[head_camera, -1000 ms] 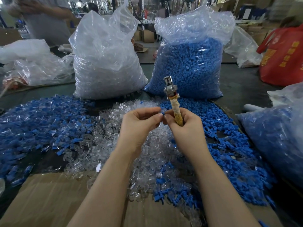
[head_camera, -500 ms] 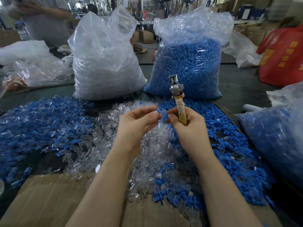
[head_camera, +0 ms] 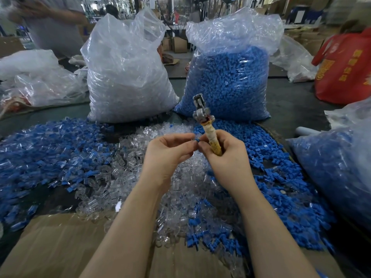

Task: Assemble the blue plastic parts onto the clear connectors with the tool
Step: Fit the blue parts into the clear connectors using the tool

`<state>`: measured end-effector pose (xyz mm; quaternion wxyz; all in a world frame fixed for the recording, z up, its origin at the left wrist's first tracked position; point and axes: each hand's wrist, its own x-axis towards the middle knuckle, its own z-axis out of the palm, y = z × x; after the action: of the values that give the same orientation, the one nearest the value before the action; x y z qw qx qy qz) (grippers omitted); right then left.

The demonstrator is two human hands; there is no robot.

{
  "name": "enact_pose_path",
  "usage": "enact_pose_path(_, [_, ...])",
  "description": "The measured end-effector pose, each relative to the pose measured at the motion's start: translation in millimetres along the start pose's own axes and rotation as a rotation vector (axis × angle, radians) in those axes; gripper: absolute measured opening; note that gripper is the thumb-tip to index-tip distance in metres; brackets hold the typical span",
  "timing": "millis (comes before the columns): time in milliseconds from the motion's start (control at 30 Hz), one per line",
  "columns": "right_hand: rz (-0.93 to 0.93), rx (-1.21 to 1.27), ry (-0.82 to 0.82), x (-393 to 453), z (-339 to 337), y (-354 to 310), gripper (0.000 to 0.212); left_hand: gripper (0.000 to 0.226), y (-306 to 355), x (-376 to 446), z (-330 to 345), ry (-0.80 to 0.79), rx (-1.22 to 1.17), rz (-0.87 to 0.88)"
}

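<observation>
My right hand [head_camera: 224, 155] grips the tape-wrapped handle of a metal-headed tool [head_camera: 202, 115], which points up and away from me. My left hand [head_camera: 168, 153] meets it fingertip to fingertip, and a small blue part [head_camera: 197, 140] is pinched between the two hands. Whether a clear connector is also in the pinch is hidden by my fingers. Below my hands lies a heap of loose clear connectors [head_camera: 124, 177]. Loose blue parts [head_camera: 281, 177] spread to the right of it, and a mixed pile of blue and clear pieces [head_camera: 44, 149] lies to the left.
A big bag of clear connectors [head_camera: 124, 77] and a big bag of blue parts [head_camera: 228, 81] stand behind the piles. Another bag of blue pieces [head_camera: 337, 167] sits at the right, a red bag [head_camera: 345, 67] beyond it. Cardboard [head_camera: 60, 247] covers the near edge. A person [head_camera: 50, 23] stands at far left.
The tool has tilted back a little to the left after leaning right. Both hands stay together at the fingertips, working the small blue part.
</observation>
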<state>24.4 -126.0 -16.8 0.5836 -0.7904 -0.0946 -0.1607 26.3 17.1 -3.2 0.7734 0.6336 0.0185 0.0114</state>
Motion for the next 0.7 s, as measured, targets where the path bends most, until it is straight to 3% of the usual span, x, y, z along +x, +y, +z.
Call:
enact_pose_path(333, [0.002, -0.050, -0.062, 0.1, -4.2, -1.0, 0.012, 0.015, 0.0, 0.8, 0.6, 0.009, 0.012, 0.012])
enact_pose_path(467, [0.106, -0.054, -0.144, 1.4, -14.7, 0.6, 0.004, 0.022, 1.4, 2.2, -3.8, 0.032, -0.104, 0.027])
enact_pose_path(700, [0.209, -0.170, -0.346, 1.9, -27.6, 4.4, 0.016, 0.023, 2.8, 5.1, -11.3, 0.049, -0.144, 0.113])
